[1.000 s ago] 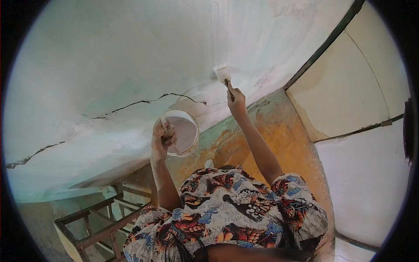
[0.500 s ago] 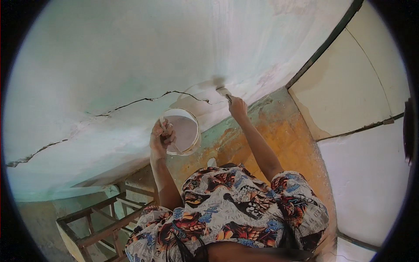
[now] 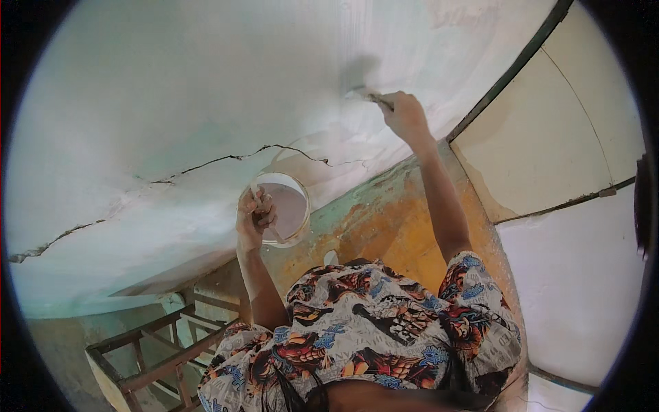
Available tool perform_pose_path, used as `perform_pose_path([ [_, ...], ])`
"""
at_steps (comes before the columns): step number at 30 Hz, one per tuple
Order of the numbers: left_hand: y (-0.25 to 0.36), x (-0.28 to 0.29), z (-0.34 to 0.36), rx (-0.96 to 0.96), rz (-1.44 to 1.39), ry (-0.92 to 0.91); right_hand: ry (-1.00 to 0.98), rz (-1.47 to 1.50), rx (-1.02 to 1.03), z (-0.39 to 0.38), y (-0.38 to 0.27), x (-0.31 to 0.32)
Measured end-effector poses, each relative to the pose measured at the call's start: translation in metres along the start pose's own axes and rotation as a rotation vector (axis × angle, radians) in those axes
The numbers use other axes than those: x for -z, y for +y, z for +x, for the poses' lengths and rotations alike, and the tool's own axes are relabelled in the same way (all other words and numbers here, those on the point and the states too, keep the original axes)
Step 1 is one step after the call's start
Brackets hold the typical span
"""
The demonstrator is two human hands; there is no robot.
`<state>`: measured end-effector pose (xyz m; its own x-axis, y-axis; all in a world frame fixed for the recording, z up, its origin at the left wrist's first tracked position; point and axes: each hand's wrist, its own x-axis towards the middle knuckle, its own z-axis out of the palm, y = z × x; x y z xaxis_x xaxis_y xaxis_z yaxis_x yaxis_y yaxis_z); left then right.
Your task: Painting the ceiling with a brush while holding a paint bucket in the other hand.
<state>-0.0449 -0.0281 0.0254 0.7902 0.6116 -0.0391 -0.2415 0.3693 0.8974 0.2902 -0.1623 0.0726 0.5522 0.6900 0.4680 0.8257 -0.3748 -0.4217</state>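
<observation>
Cracked plaster spread across the pale ceiling (image 3: 171,103), and the long dark crack (image 3: 226,159) served as the mark for everything else. Far below the crack's left end, at the bottom of the view, stood a wooden frame (image 3: 147,357) of rough reddish bars. Just under the middle of the crack, the left hand (image 3: 254,218) was raised with its fingers curled tight around the near rim of a small white bucket (image 3: 287,209), whose round mouth showed a pale, pinkish-white inside; hand and bucket sat close beneath the crack without touching it. Below the bucket, lower than the crack again, lay a patterned shirt (image 3: 371,336) in red, blue and cream, worn by the person whose arms reached up. Beyond the crack's right end and higher up, the right hand (image 3: 406,117) was closed on the handle of a paintbrush (image 3: 367,95), its bristle end pressed against the ceiling, with a grey shadow just above it. Between the crack's right end and that arm, a stained wall (image 3: 384,220) of orange and green ran down toward the shirt. Farthest right of the crack, past a dark strip, pale panels (image 3: 549,137) filled the edge of the view
</observation>
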Motion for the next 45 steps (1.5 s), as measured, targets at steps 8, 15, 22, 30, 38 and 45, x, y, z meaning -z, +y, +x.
perform_pose_path([
  [8, 0.001, -0.001, -0.005, 0.006, 0.028, 0.045, 0.412, 0.254, 0.083, 0.025, -0.076, 0.118],
  [15, 0.008, -0.008, -0.004, 0.023, 0.054, 0.044, 0.596, 0.228, 0.276, 0.079, -0.085, 0.094],
  [22, 0.009, -0.008, -0.003, 0.05, 0.043, 0.047, 0.511, 0.392, 0.059, -0.001, 0.005, -0.077],
  [30, 0.019, -0.013, -0.008, 0.114, 0.07, 0.092, 0.008, 0.294, -0.244, -0.178, 0.083, -0.224],
  [38, 0.018, -0.001, -0.016, 0.048, 0.055, 0.108, 0.41, 0.417, -0.046, -0.103, 0.016, -0.12],
  [45, 0.008, -0.003, -0.006, 0.06, 0.048, 0.094, 0.75, 0.397, 0.388, 0.089, -0.062, 0.048],
])
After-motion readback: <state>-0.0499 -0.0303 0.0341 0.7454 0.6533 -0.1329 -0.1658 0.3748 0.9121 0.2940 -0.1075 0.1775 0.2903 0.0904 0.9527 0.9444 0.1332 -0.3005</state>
